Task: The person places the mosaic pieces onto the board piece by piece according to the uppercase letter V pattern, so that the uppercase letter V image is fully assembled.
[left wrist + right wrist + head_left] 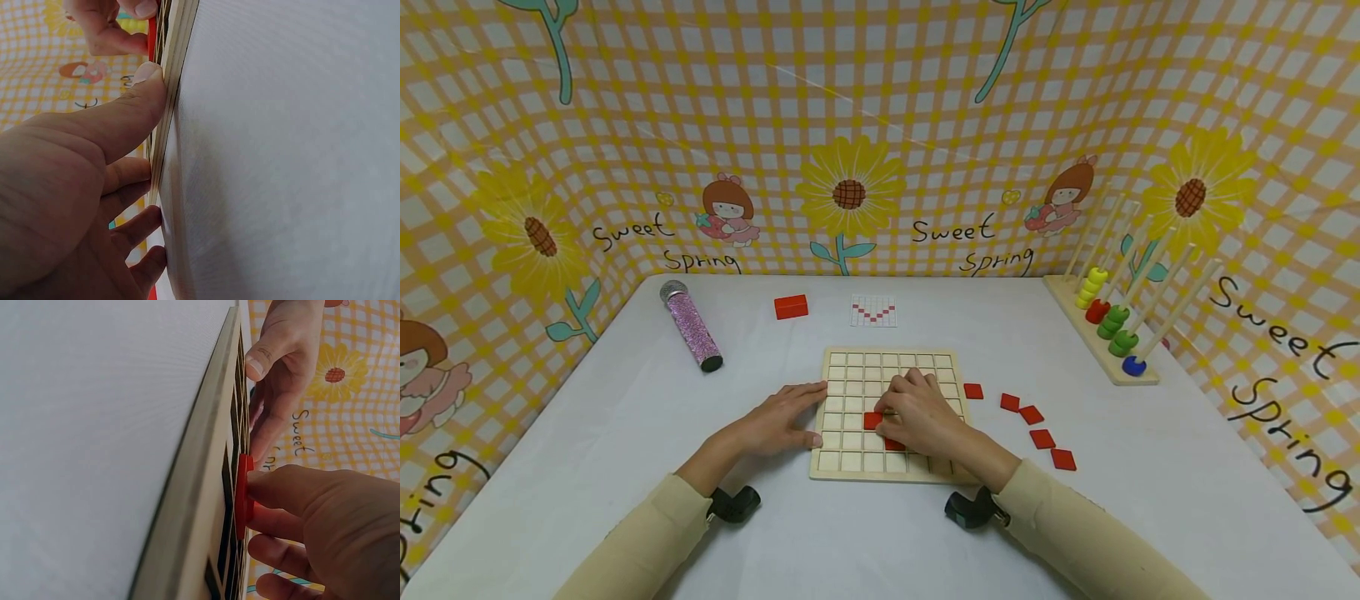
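A square wooden grid board [842, 475] lies on the table in front of me. My left hand [775, 423] rests against its left edge, with thumb and fingers spread along the rim in the left wrist view. Over the middle of the board, my right hand [921, 412] has its thumb and curled fingers at the red square tiles. One red tile [872, 421] sits in a cell left of the fingertips, and another [893, 445] shows just below them. In the right wrist view, thumb and index finger meet the red tile [242, 500]; the hand partly hides the board.
Several loose red tiles [1042, 439] lie right of the board. Behind it are a grid card [873, 311] with a red V-shaped pattern and a red block [791, 307]. A glittery microphone [694, 329] lies left; a bead-and-peg stand [1112, 354] stands right.
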Tool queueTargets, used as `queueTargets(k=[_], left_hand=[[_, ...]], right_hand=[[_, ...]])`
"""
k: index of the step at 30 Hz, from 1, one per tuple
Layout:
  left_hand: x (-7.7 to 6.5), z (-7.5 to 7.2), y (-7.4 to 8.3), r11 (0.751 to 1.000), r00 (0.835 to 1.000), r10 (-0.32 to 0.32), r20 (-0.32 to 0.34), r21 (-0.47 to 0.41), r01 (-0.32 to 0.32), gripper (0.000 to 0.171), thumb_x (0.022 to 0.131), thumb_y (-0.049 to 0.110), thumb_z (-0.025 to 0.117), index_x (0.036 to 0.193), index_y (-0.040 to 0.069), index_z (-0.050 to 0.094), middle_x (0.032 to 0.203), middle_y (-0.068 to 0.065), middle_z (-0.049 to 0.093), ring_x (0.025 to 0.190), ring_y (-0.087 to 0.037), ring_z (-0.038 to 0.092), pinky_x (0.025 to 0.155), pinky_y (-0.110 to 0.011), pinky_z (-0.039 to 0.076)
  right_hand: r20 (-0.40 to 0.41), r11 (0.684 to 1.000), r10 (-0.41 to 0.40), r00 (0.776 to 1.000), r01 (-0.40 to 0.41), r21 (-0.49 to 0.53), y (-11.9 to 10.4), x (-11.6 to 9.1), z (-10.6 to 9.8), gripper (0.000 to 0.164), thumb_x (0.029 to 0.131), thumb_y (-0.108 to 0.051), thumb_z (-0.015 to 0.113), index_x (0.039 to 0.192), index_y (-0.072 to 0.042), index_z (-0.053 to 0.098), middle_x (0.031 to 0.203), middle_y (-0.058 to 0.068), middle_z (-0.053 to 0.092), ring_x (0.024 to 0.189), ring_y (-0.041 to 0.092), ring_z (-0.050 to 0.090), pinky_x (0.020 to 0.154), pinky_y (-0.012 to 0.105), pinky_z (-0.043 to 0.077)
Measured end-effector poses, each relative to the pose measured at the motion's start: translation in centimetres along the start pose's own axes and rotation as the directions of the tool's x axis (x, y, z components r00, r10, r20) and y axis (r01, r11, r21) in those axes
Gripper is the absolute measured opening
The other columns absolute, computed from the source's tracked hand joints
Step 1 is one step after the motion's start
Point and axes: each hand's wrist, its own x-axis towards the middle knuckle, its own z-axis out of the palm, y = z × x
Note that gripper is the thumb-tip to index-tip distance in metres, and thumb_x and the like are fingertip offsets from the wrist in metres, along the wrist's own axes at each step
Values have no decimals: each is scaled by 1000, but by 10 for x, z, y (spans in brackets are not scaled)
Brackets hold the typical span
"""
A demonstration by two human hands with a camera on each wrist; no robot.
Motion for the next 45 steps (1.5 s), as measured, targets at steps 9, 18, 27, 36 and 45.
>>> queueTargets(k=[9, 18, 27, 36, 45], left_hand=[[0, -1, 2, 1000, 1000, -19, 5, -2, 19, 75, 85, 30, 69, 146, 6, 34, 156, -8, 27, 143, -34, 23, 114, -57, 22], [0, -2, 3, 1000, 1000, -9, 6, -10, 9, 74, 85, 30, 69, 146, 5, 34, 156, -8, 27, 143, -33, 23, 113, -57, 22], [-1, -1, 2, 1000, 1000, 6, 1, -9, -6, 73, 86, 30, 68, 145, 3, 35, 155, -10, 28, 142, -35, 24, 112, -59, 23], [-1, -2, 2, 1000, 1000, 3, 3, -8, -3, 74, 86, 30, 68, 145, 3, 34, 155, -11, 28, 142, -36, 24, 112, -59, 23], [-1, -2, 3, 1000, 1000, -5, 10, -16, 5, 73, 86, 30, 68, 145, 3, 34, 155, -11, 28, 142, -35, 23, 113, -58, 23]], right_hand=[[0, 1000, 2, 1000, -2, 1, 1, 0, 1, 15, 77, -25, 76, 88, -16, 74, 86, -2, 59, 88, 17, 41, 75, 34, 29], [-13, 1000, -3, 1000, 3, 8, 0, 0, 0, 17, 76, -26, 76, 88, -15, 74, 88, -1, 62, 88, 18, 42, 76, 34, 30], [-37, 1000, 5, 999, -5, 8, -1, -4, -3, 18, 75, -26, 77, 88, -15, 74, 87, -2, 60, 88, 18, 43, 79, 36, 33], [-81, 1000, 9, 997, -11, -14, 6, -14, -9, 19, 74, -26, 77, 90, -16, 74, 89, -2, 61, 90, 18, 45, 81, 37, 36], [-88, 1000, 23, 996, -24, -9, 16, -26, -15, 25, 73, -26, 79, 94, -13, 73, 89, -2, 60, 88, 17, 42, 78, 33, 32]])
